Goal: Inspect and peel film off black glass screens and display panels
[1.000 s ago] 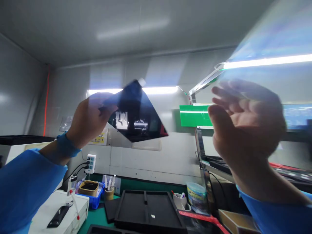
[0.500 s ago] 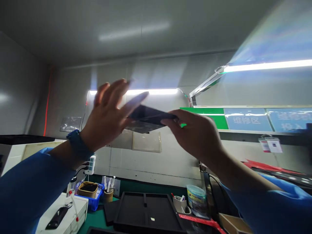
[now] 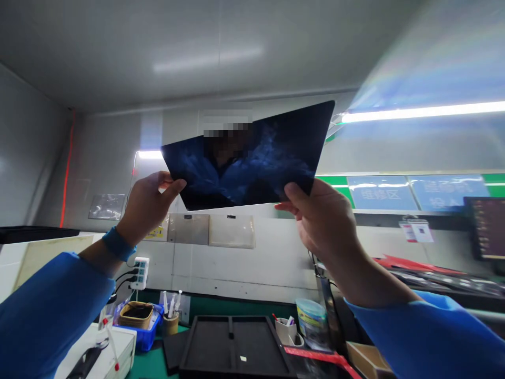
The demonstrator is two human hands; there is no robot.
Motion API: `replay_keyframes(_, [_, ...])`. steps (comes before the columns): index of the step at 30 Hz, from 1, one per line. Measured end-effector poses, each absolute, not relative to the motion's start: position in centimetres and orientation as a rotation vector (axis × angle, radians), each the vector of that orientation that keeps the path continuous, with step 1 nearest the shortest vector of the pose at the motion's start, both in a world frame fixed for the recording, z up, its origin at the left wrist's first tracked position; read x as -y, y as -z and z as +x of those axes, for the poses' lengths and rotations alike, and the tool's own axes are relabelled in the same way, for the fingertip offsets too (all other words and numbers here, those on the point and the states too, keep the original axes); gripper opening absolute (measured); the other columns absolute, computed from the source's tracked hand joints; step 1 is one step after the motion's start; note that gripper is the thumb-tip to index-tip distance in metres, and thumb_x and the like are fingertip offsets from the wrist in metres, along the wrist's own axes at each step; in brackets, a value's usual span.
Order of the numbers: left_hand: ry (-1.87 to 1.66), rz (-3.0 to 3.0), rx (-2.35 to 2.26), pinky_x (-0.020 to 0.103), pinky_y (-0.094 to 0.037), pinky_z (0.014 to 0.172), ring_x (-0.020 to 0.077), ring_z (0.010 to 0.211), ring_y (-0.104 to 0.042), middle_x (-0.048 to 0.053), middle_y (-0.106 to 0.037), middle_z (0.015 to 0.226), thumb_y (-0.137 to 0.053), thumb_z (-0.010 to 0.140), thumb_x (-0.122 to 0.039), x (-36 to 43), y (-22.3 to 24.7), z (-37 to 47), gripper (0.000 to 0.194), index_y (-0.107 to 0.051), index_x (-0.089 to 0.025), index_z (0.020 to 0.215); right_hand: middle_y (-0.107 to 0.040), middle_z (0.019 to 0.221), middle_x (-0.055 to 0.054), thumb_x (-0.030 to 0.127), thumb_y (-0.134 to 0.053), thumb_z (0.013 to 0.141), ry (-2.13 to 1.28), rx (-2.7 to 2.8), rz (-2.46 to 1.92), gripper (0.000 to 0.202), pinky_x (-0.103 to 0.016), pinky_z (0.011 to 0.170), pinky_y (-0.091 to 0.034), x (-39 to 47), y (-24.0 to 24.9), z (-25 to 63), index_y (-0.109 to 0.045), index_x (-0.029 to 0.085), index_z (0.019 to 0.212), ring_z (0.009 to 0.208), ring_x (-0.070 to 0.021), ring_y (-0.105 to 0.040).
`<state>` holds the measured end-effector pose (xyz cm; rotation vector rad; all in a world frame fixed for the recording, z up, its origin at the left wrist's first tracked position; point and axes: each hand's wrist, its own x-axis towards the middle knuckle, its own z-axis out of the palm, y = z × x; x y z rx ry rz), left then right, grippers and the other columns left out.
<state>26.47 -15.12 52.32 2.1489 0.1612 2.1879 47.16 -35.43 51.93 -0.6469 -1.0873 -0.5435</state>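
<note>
A thin, glossy black panel (image 3: 268,168) is held up high in front of me, tilted, its broad face toward me with a dark reflection in it. At its left edge, near the lower corner, my left hand (image 3: 148,205) pinches it between thumb and fingers. The lower right part is gripped by my right hand (image 3: 325,216), thumb on the face and fingers behind. A blue band (image 3: 119,243) circles my left wrist.
Below lies a black divided tray (image 3: 209,342) on a green-topped bench. Left of it are a blue basket (image 3: 145,337), a cup of syringes (image 3: 171,322) and a white box (image 3: 126,352). A plastic tub (image 3: 311,321) stands right; a monitor (image 3: 487,226) is at far right.
The panel has turned from nearly edge-on to showing its broad face. My left hand, spread beside it before, has closed on its left edge. My right hand keeps its hold.
</note>
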Motion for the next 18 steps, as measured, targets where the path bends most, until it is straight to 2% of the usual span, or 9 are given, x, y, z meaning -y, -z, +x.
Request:
replay_keyframes(6, [-2.250, 2.124, -0.156, 0.033, -0.056, 0.082, 0.0237, 0.090, -0.072, 0.004, -0.078, 0.092, -0.059, 0.086, -0.055, 15.7, -52.6, 26.0, 0.033, -0.071, -0.024, 0.091, -0.068, 0.076, 0.000, 0.041, -0.088, 0.056, 0.464, 1.098, -0.674, 0.028, -0.029, 0.055, -0.061, 35.3, -51.7, 48.0, -0.073, 0.026, 0.074, 0.069, -0.0149, -0.061])
replay_keyframes(13, [-2.295, 2.126, -0.221, 0.033, -0.055, 0.084, 0.0227, 0.087, -0.072, 0.003, -0.078, 0.091, -0.059, 0.085, -0.054, 16.1, -53.0, 25.5, 0.032, -0.071, -0.024, 0.090, -0.069, 0.072, 0.002, 0.043, -0.091, 0.050, 0.425, 1.091, -0.718, 0.032, -0.029, 0.059, -0.061, 34.6, -51.4, 48.2, -0.073, 0.024, 0.069, 0.067, -0.0136, -0.060])
replay_keyframes(16, [-2.330, 2.129, -0.193, 0.033, -0.054, 0.081, 0.0222, 0.084, -0.071, 0.003, -0.077, 0.088, -0.059, 0.086, -0.054, 16.0, -53.0, 25.2, 0.032, -0.070, -0.024, 0.088, -0.070, 0.071, 0.002, 0.043, -0.090, 0.052, 0.440, 1.092, -0.760, 0.032, -0.029, 0.062, -0.060, 34.3, -51.1, 48.7, -0.073, 0.024, 0.070, 0.067, -0.0136, -0.060])
replay_keyframes(18, [-2.354, 2.119, -0.167, 0.033, -0.054, 0.080, 0.0220, 0.082, -0.071, 0.003, -0.077, 0.087, -0.059, 0.086, -0.053, 15.9, -53.0, 25.1, 0.032, -0.070, -0.023, 0.087, -0.071, 0.070, 0.001, 0.044, -0.089, 0.057, 0.502, 1.102, -0.808, 0.029, -0.030, 0.061, -0.058, 34.1, -50.9, 49.2, -0.074, 0.024, 0.073, 0.066, -0.0144, -0.061])
